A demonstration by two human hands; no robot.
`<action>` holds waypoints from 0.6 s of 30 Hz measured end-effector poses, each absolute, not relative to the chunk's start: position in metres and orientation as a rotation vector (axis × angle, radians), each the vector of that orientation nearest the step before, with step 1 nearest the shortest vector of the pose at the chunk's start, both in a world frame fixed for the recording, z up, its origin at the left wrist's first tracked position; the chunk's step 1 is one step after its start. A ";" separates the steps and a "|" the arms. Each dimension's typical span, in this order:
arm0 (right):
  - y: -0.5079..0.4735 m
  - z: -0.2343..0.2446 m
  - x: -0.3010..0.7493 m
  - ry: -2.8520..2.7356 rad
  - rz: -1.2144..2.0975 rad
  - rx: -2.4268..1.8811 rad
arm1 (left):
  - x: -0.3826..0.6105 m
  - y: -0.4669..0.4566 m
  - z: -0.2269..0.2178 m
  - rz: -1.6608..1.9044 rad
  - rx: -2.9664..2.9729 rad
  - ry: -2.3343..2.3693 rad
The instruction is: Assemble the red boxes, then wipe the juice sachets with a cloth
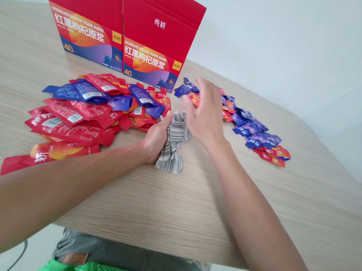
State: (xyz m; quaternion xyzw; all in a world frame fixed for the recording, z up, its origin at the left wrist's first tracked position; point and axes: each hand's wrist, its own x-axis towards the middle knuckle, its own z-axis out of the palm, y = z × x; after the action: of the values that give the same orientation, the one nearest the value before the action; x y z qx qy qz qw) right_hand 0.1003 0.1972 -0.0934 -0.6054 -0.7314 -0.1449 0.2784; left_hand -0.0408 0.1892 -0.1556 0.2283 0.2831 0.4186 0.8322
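My left hand [155, 139] is closed on a grey and white striped cloth [174, 146], which lies crumpled on the table. Just right of the cloth, my right hand [206, 114] is raised with thumb and fingers apart and nothing visible in it. Behind its fingers are small red and blue pouches [227, 111], partly hidden by the hand. To the left of my left hand lies a larger heap of red and blue pouches [82, 111], some with barcodes facing up.
Two red cartons [152, 18] with orange and blue printed fronts stand side by side at the back left. A row of blue and red pouches [255, 132] runs toward the right on the wooden table [153, 214]. A white wall [288, 42] rises behind.
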 end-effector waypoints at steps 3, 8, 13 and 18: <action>0.163 -0.103 0.180 -1.699 -0.397 -2.066 | -0.040 0.188 -0.151 0.862 0.489 0.633; 0.126 -0.123 0.259 -1.169 -0.210 -2.654 | -0.038 0.187 -0.148 0.897 0.495 0.648; 0.122 -0.146 0.283 -1.190 0.038 -2.780 | -0.038 0.187 -0.147 0.904 0.523 0.668; 0.128 -0.164 0.287 -1.492 0.003 -2.757 | -0.039 0.184 -0.142 0.896 0.518 0.694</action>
State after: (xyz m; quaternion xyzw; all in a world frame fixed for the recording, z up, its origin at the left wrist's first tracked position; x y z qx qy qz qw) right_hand 0.2869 0.1283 -0.1637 -0.8795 -0.4759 0.0009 0.0036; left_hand -0.0393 0.1840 -0.1422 0.2424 0.3250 0.4196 0.8121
